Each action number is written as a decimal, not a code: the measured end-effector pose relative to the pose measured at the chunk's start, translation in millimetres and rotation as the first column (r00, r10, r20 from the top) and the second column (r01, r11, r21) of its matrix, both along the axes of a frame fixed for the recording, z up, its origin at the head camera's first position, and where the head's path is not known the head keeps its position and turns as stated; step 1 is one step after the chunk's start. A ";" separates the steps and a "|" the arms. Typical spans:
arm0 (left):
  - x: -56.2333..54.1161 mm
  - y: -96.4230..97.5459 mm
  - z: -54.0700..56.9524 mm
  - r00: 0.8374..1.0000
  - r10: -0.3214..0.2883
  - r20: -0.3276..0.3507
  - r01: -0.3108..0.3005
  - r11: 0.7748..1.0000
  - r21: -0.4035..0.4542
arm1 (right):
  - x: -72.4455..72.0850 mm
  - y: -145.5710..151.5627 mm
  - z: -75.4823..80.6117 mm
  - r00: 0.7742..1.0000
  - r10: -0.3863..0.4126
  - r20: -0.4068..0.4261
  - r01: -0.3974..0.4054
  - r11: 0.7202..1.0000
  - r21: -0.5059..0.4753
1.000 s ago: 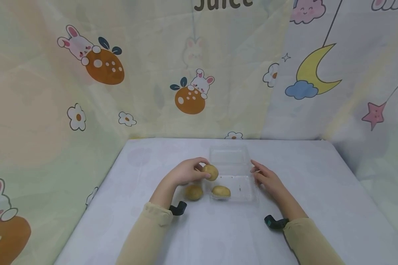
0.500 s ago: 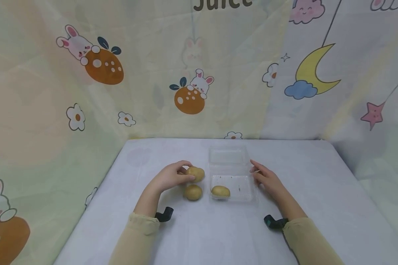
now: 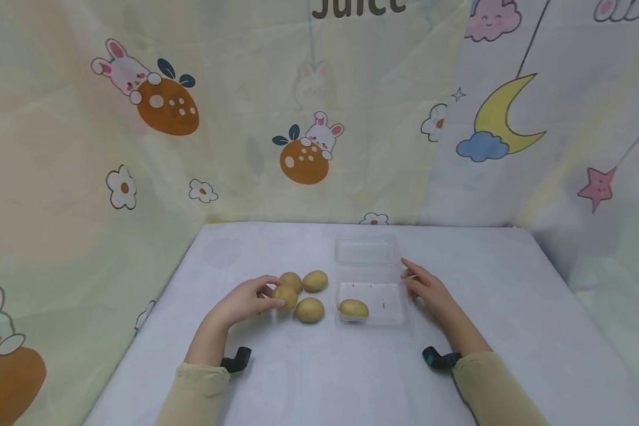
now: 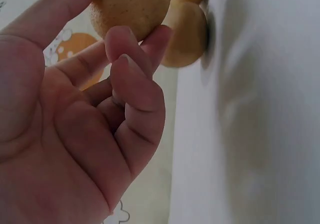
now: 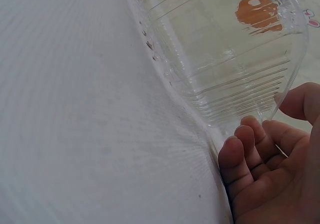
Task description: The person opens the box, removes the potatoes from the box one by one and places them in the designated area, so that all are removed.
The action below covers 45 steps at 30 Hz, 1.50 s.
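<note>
My left hand (image 3: 250, 300) pinches a yellow-brown potato (image 3: 285, 296) between thumb and fingers; the left wrist view shows this potato (image 4: 132, 9) at the fingertips. Close by on the table are three more: one potato (image 3: 290, 280) just behind, another potato (image 3: 315, 281) at the back right, and a third potato (image 3: 310, 310) at the front right. A clear plastic clamshell box (image 3: 389, 319) lies with its lid (image 3: 367, 251) laid back. One potato (image 3: 354, 308) sits in its front left corner. My right hand (image 3: 430, 291) touches the box's right side, fingertips against wall and rim.
A white cloth covers the table (image 3: 351, 378). Small dark specks dot the box's floor. A printed curtain (image 3: 234, 130) hangs along the back and sides. Black wrist cameras, such as the left one (image 3: 236, 360), sit on both wrists.
My left hand has carried a potato from over the box leftward and let it go on the table. It now grips another potato farther left. My right hand stays at the box.
</note>
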<state>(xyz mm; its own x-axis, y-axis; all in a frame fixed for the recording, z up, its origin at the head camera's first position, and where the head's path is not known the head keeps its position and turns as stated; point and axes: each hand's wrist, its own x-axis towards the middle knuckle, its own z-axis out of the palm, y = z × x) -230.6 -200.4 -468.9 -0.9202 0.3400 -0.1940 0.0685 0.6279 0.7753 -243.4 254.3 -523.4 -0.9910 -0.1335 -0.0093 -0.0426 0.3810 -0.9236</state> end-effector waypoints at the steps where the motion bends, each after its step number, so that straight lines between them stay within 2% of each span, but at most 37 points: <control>1: 0.2 -2.9 -1.8 1.000 -0.002 0.004 0.002 1.000 -0.002 | -0.3 -0.1 -0.3 1.000 0.003 -0.003 -0.003 1.000 -0.001; 11: 1.6 -13.6 -14.7 0.998 -0.006 0.069 0.007 1.000 -0.002 | 1.1 -2.4 1.2 1.000 -0.009 0.001 0.009 1.000 0.003; 18: -0.3 -11.9 -23.1 0.998 0.002 0.067 -0.001 1.000 -0.014 | 0.3 -1.6 -0.6 1.000 -0.004 -0.009 0.004 1.000 0.009; 26: 0.7 -8.3 -24.0 0.998 -0.002 0.056 0.003 1.000 -0.002 | 0.0 -1.1 -1.9 1.000 -0.005 -0.009 0.005 1.000 0.006; 36: 0.6 -9.3 -24.4 0.994 0.001 0.111 -0.005 0.999 0.038 | 1.1 -1.9 0.5 1.000 0.000 -0.012 0.000 1.000 0.011; 40: 1.2 -9.8 -23.1 0.993 0.004 0.119 -0.008 0.999 0.035 | 1.3 -2.3 1.1 1.000 -0.015 0.007 0.015 1.000 0.018; 45: 0.6 -9.9 -23.1 0.992 0.004 0.123 -0.008 1.000 0.029 | 1.3 -1.4 1.7 1.000 0.001 -0.007 -0.001 1.000 0.008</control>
